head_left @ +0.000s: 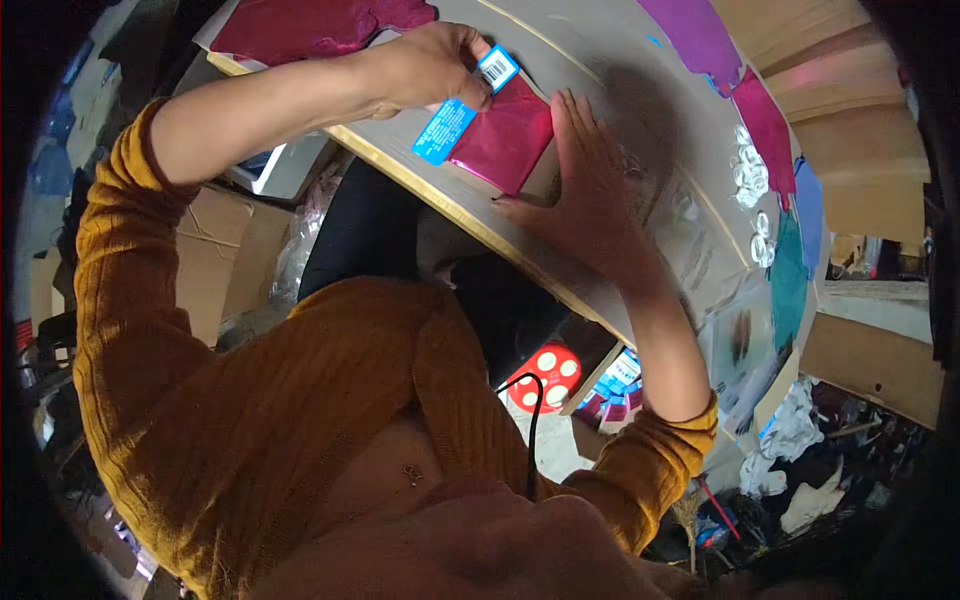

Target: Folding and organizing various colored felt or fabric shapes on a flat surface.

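Tabletop (570, 50) in smooth grey, with a pale wooden front edge, spreads beneath both hands, broad enough that materials can lie around its margins and leave the near middle for handwork. Along its far right side lies a smooth purple sheet (690, 35), and at its upper left a heap of glossy dark-crimson material (290, 30); both probably sit out there to be within reach without crowding the hands.

The right hand (590, 190) is spread flat, fingers extended and thumb held apart, bracketing one corner of a shiny magenta square packet (505, 135). That span likely squares the packet and stops it sliding. The packet lies flat on the tabletop near the front edge, between the two hands, close to the body where it is easy to see.

The left hand (435, 70) reaches in from the other side, thumb and fingers pinching a narrow bright-blue printed card strip (445, 130) along the packet's left side; gripping it partway along seems meant to control its angle. Whether the strip is attached cannot be told.

Smallest are the small white rings (748, 170), clustered beyond the right hand, apart from the packet.
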Demonstrator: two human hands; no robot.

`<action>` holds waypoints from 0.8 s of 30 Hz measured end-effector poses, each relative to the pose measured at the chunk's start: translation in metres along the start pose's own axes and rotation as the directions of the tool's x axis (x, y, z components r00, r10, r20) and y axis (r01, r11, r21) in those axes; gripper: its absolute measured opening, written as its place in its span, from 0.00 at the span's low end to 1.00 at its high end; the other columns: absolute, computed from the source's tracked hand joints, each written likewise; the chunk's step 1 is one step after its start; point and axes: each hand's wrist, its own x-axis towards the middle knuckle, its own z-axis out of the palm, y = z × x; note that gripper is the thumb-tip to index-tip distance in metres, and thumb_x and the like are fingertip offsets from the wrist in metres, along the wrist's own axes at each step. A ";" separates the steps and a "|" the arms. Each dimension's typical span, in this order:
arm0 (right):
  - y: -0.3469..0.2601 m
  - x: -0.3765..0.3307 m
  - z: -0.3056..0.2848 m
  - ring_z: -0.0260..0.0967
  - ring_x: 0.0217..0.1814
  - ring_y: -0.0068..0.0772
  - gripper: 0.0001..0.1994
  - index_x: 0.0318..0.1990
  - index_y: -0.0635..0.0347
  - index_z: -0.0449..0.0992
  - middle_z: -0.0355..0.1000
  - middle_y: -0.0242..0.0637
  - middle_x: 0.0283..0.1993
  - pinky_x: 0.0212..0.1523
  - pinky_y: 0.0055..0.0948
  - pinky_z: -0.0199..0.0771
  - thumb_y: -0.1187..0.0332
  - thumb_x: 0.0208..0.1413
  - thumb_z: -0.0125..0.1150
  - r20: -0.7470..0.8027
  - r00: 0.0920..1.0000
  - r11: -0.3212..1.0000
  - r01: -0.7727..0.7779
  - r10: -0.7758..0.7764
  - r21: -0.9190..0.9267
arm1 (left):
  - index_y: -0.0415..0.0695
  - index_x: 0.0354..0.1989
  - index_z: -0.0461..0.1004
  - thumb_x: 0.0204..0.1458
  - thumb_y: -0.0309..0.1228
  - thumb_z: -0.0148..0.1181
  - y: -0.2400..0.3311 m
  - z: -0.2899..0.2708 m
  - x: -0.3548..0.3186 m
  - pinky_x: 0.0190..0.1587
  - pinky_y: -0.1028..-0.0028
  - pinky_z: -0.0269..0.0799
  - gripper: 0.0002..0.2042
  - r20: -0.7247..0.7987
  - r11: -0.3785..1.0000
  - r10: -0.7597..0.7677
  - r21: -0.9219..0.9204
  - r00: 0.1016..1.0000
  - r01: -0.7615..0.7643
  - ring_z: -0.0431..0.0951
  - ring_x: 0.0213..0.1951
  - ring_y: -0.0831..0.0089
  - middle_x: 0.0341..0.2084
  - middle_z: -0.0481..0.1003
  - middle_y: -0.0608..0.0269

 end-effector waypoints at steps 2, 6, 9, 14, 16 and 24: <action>-0.002 0.004 0.000 0.46 0.75 0.60 0.58 0.70 0.69 0.47 0.53 0.59 0.70 0.73 0.50 0.45 0.44 0.40 0.73 0.002 1.000 0.998 -0.025 0.025 0.062 | 0.42 0.44 0.72 0.43 0.26 0.72 0.004 -0.003 0.001 0.35 0.76 0.72 0.19 0.046 0.998 -0.055 -0.008 0.997 0.056 0.76 0.32 0.77 0.30 0.78 0.65; -0.002 0.011 -0.003 0.48 0.74 0.62 0.56 0.70 0.68 0.48 0.55 0.60 0.69 0.73 0.50 0.46 0.47 0.39 0.75 0.022 0.999 0.985 -0.027 0.024 0.171 | 0.42 0.43 0.73 0.43 0.24 0.71 0.020 0.000 0.001 0.33 0.76 0.72 0.18 0.078 0.993 -0.110 0.057 0.991 0.106 0.75 0.31 0.77 0.29 0.77 0.66; 0.000 0.015 -0.005 0.51 0.71 0.61 0.54 0.68 0.69 0.52 0.58 0.58 0.66 0.72 0.51 0.48 0.46 0.38 0.75 -0.012 1.000 0.980 0.007 -0.004 0.199 | 0.43 0.41 0.73 0.43 0.24 0.71 0.024 0.007 0.005 0.32 0.75 0.73 0.16 0.081 0.992 -0.099 0.089 0.992 0.092 0.76 0.30 0.77 0.29 0.77 0.66; -0.020 -0.005 -0.038 0.55 0.71 0.56 0.47 0.66 0.68 0.55 0.60 0.54 0.66 0.70 0.48 0.53 0.49 0.46 0.71 -0.266 0.963 0.993 0.070 -0.042 0.098 | 0.43 0.42 0.73 0.46 0.24 0.69 0.009 0.012 -0.007 0.31 0.78 0.73 0.14 0.018 0.968 0.016 -0.251 1.000 -0.011 0.77 0.30 0.79 0.30 0.78 0.66; -0.042 -0.029 -0.040 0.53 0.73 0.54 0.45 0.68 0.68 0.54 0.59 0.53 0.68 0.71 0.45 0.53 0.51 0.50 0.69 -0.351 0.934 0.995 0.093 -0.070 0.048 | 0.43 0.44 0.73 0.49 0.23 0.67 0.002 0.008 -0.024 0.31 0.79 0.73 0.14 -0.042 0.909 0.063 -0.411 0.997 -0.074 0.77 0.31 0.80 0.31 0.79 0.66; -0.069 -0.053 0.010 0.65 0.64 0.43 0.21 0.63 0.68 0.65 0.69 0.47 0.61 0.64 0.40 0.63 0.66 0.67 0.49 -0.649 0.673 0.918 -0.116 0.354 0.380 | 0.41 0.42 0.71 0.55 0.19 0.62 -0.014 0.068 -0.076 0.28 0.86 0.68 0.09 -0.227 0.517 0.211 -0.799 0.951 -0.306 0.75 0.27 0.85 0.30 0.79 0.66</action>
